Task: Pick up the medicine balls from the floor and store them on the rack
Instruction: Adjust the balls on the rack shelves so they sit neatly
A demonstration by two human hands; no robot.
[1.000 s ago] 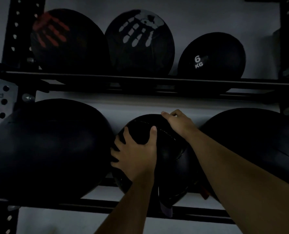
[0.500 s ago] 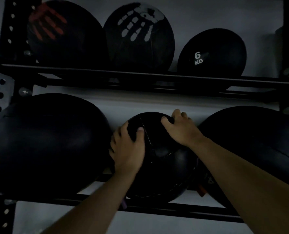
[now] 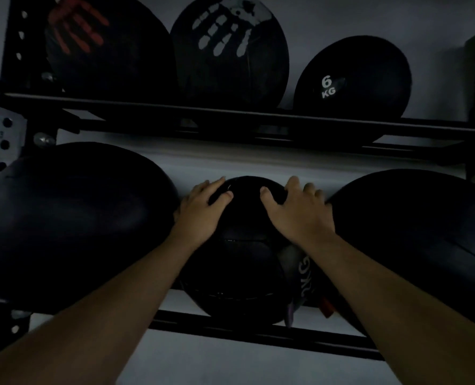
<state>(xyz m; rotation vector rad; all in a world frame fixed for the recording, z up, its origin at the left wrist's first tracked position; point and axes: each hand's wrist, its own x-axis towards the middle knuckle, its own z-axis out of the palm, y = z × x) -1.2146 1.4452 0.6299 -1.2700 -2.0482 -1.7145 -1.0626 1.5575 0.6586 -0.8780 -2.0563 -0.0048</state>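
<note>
A black stitched medicine ball (image 3: 241, 268) rests on the lower shelf of the black metal rack (image 3: 258, 333), wedged between two much larger black balls. My left hand (image 3: 201, 211) lies on its upper left side, fingers spread over the top. My right hand (image 3: 300, 212) presses its upper right side, fingers reaching between it and the big ball on the right. Both palms are flat on the ball.
A large black ball (image 3: 72, 223) fills the lower shelf's left, another (image 3: 414, 240) its right. The upper shelf rail (image 3: 230, 112) carries a ball with a red handprint (image 3: 103, 45), one with a white handprint (image 3: 228, 48) and a 6 KG ball (image 3: 353, 79). A light wall lies behind.
The ball has settled deeper between the two large balls. My left hand slid from the ball's front to its upper left, and my right hand shifted to its upper right.
</note>
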